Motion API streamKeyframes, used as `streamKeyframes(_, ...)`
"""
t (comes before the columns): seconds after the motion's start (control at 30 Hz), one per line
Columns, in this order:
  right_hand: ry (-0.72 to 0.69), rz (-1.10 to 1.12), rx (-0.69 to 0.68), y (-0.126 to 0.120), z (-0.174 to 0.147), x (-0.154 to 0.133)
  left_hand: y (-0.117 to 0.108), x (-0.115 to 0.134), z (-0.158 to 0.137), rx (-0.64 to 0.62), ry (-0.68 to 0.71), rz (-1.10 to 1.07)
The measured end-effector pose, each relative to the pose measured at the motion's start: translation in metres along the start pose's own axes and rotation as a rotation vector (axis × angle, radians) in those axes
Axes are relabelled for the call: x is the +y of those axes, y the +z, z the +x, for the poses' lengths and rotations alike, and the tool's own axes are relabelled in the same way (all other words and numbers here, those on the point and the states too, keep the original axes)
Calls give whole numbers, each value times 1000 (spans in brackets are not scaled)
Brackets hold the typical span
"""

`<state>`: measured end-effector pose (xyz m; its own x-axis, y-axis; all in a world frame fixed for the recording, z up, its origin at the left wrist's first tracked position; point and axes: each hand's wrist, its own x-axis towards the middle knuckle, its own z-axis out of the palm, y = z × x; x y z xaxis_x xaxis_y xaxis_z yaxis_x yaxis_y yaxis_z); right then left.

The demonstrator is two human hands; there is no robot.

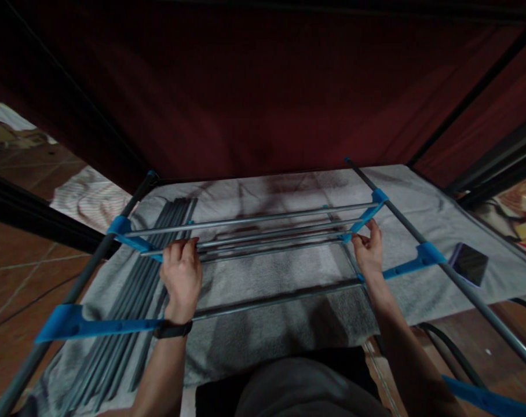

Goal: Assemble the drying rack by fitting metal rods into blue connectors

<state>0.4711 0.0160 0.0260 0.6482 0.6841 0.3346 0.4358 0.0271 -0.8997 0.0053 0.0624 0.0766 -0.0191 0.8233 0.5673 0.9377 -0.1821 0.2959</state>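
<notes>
A partly assembled rack has grey upright poles (pixel 408 223) joined by blue plastic brackets. Several thin metal rods span its far left bracket (pixel 137 241) and far right bracket (pixel 362 221). My left hand (pixel 181 272), a dark band on its wrist, curls over one metal rod (pixel 267 234) near its left end, which sticks out past the fingers. At the far right bracket, my right hand (pixel 368 246) has thumb and fingers bent close together by the rod ends. Whatever lies between those fingertips is hidden. Closer to me are a near left bracket (pixel 100 327) and a near right bracket (pixel 413 266).
Several loose grey tubes (pixel 128 301) lie on the left of the grey cloth (pixel 263 278) under the rack. A phone (pixel 468 264) rests at the right. Behind rises a dark red panel (pixel 267 98). Tiled floor (pixel 24 278) shows at the left.
</notes>
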Motion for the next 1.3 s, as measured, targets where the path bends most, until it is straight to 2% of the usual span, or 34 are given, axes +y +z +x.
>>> streamKeyframes(0.13,-16,-42,37,3,-17,-4,-2,0,0,-16,31,98)
streamKeyframes(0.23,-230,-167,74,10,-46,-21,-2,0,0,-32,44,132)
streamKeyframes(0.27,-337,-208,29,14,-56,-28,-3,0,-1,-34,40,125)
streamKeyframes(0.37,-597,-276,-219,32,-80,-51,-4,0,-1,-37,22,84)
streamKeyframes(0.43,-692,-283,-318,48,-87,-62,-4,1,0,-42,28,84)
streamKeyframes(0.5,-750,-288,-359,63,-88,-71,-4,2,0,-42,42,109)
streamKeyframes(0.7,-850,-401,-370,92,-81,-92,-4,3,-1,-37,40,106)
streamKeyframes(0.97,-912,-539,-475,104,-59,-106,-1,4,-2,-15,-5,43)
streamKeyframes(1.17,-939,-544,-497,102,-51,-104,-3,5,-11,178,-124,-69)
streamKeyframes(1.3,-948,-539,-489,101,-51,-104,4,-3,-15,427,-404,-140)
